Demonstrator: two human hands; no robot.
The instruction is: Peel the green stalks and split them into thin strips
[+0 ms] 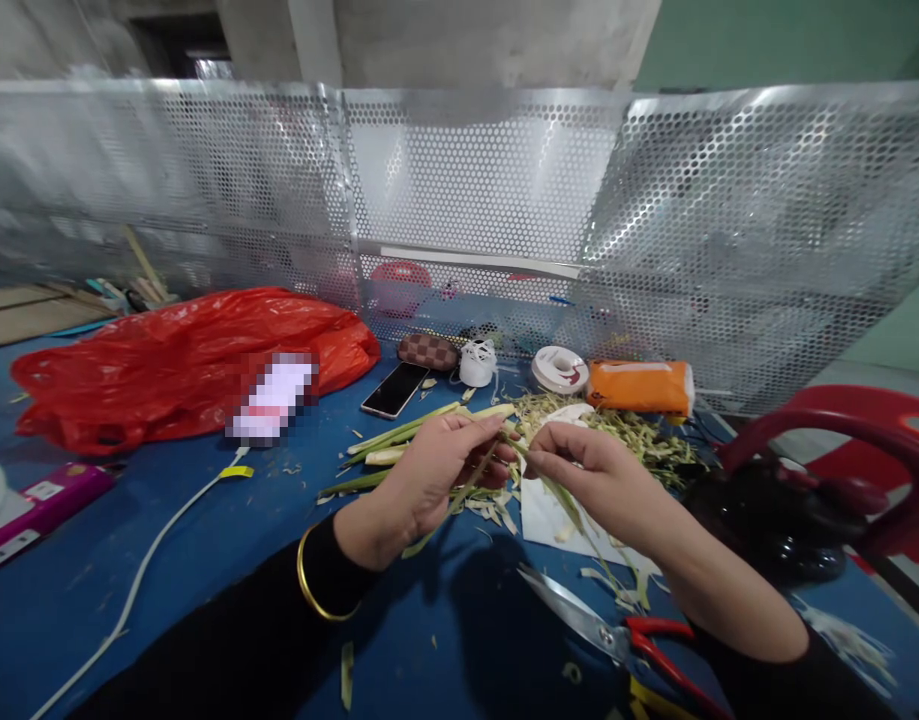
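Note:
My left hand (433, 470) and my right hand (590, 475) meet over a blue table (226, 560), both pinching thin green leaf strips (478, 478) that hang down between them. The left fingers are closed round the strip's upper end; the right fingers pinch another strip that trails down toward the table. Several green stalks (406, 432) lie just behind my left hand. A heap of pale green trimmings (639, 430) sits behind my right hand. Red-handled scissors (616, 635) lie open on the table below my right forearm.
A red plastic bag (181, 360) lies at the left, a phone (394, 389) beside it, a white cable (151, 560) running forward. An orange packet (639, 386), a tape roll (559, 368) and a small pouch (427, 350) stand by the perforated metal screen (466, 200). A red chair (864, 440) is at the right.

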